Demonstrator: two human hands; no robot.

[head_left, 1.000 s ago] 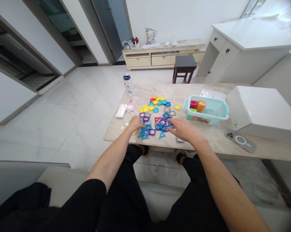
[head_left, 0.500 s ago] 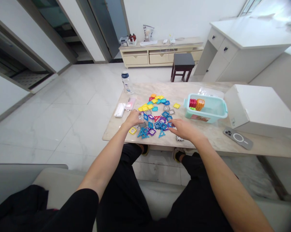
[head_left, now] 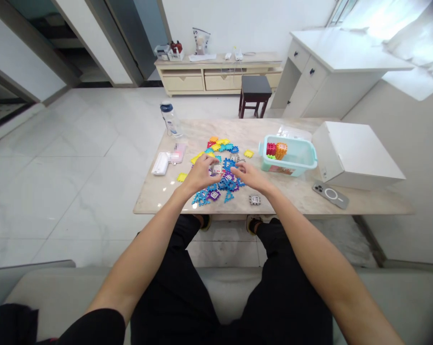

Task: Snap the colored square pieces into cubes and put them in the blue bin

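A heap of flat plastic building tiles (head_left: 220, 146), blue, yellow, purple, red and grey, lies on the marble table (head_left: 302, 191). Both hands are over the heap, close together. My left hand (head_left: 201, 173) is curled with a small grey tile pinched at its fingertips. My right hand (head_left: 248, 175) rests on the blue tiles with fingers bent; what it grips is hidden. One grey tile (head_left: 254, 200) lies apart near the front edge, and a yellow tile (head_left: 181, 177) lies to the left.
A teal bin (head_left: 302, 160) holding red and orange block stacks stands right of the heap. A white box (head_left: 356, 153), a phone (head_left: 330, 194), a water bottle (head_left: 169, 120) and a white case (head_left: 160, 164) share the table. A dark stool (head_left: 254, 93) stands beyond.
Both hands have drawn together over the middle of the heap, the left lifting a grey tile. The camera has swung left and tilted, shifting the table rightward in view.
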